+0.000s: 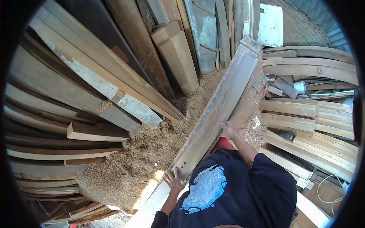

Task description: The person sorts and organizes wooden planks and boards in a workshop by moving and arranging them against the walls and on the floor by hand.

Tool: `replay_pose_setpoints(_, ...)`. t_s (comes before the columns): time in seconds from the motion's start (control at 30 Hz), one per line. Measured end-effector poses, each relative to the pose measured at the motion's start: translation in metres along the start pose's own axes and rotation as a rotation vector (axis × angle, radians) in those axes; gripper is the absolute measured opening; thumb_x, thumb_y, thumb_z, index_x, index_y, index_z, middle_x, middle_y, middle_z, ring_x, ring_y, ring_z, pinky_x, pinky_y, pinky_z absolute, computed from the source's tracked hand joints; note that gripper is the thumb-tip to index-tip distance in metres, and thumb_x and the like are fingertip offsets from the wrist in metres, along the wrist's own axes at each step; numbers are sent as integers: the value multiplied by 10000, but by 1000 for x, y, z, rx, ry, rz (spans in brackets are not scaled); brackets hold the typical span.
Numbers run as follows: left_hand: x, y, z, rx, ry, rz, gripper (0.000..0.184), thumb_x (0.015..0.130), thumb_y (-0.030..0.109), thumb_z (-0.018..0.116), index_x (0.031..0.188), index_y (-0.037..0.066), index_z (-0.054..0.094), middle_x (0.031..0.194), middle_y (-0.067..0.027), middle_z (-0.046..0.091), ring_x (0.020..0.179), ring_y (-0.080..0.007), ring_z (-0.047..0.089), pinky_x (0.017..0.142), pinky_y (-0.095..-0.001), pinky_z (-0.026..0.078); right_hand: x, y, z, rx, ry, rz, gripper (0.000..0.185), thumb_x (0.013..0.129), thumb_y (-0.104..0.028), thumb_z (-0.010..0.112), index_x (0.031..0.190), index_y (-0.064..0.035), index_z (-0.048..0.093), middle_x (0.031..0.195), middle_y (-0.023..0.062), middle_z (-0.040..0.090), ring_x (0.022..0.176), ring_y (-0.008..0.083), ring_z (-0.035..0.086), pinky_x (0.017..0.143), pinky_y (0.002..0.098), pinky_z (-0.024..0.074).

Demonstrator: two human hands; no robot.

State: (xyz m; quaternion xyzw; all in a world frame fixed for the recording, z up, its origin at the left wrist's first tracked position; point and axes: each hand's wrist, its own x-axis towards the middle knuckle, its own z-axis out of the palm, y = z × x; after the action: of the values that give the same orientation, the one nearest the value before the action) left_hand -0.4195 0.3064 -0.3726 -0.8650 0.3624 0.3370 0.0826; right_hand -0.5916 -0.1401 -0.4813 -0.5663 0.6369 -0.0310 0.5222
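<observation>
A long, wide wooden plank (216, 114) with a rough grey edge lies slantwise before my body. My left hand (174, 181) rests on the plank's near part, its fingers spread on the surface beside a small dark slot. Farther along, my right hand (228, 130) is closed round the plank's right edge, with some fingertips hidden. Part of something red (222, 144) shows between the plank and my dark shirt.
Sawdust (144, 171) covers the floor left of the plank. Boards (114, 87) lean in stacks along the left and back. More timber (308, 114) is piled at the right, near a pale cable (321, 195). A white panel (270, 26) stands at the far right.
</observation>
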Motion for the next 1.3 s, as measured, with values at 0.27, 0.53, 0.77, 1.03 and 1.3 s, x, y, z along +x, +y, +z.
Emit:
replay_pose_setpoints(0.27, 13, -5, -25, 29, -103, 9, 1433, 504, 422, 933, 1632, 284, 59, 1472, -261, 295, 1330, -465, 330, 1101, -642, 258, -58, -15, 11, 267, -220, 218, 271, 972, -281, 672, 1125, -120, 518, 695, 27, 506, 594, 155, 515, 526, 352, 457)
replay_pose_setpoints(0.53, 25, -34, -63, -177, -267, 155, 1445, 527, 379, 924, 1638, 307, 3, 1467, -281, 328, 1386, -505, 311, 1131, -641, 330, -118, -15, 84, 800, -331, 347, 321, 944, -252, 709, 1190, -85, 587, 1169, 112, 672, 1013, 282, 667, 830, 480, 574)
replay_pose_setpoints(0.77, 14, -33, -63, -171, -177, 170, 1374, 550, 393, 900, 1637, 328, 61, 1492, -266, 333, 1388, -497, 320, 1151, -637, 307, -137, -27, 107, 1040, -389, 310, 371, 912, -75, 710, 1263, -51, 594, 1193, 105, 685, 1104, 323, 669, 952, 553, 561)
replay_pose_setpoints(1.03, 1, -121, -34, -505, -118, 9, 1182, 725, 632, 792, 1596, 92, 204, 1434, -283, 528, 1334, -424, 513, 1137, -465, 413, -142, -21, 86, 1010, -386, 207, 420, 890, -45, 729, 1277, -85, 570, 1213, 81, 657, 1104, 289, 666, 936, 527, 574)
replay_pose_setpoints(1.3, -23, -244, -13, -206, -171, -76, 959, 784, 894, 487, 1262, 89, 696, 1293, -233, 660, 1253, -393, 604, 1083, -480, 456, -172, -30, 45, 1020, -269, 154, 454, 861, -57, 750, 1284, -86, 585, 1169, 81, 672, 1066, 264, 682, 889, 461, 595)
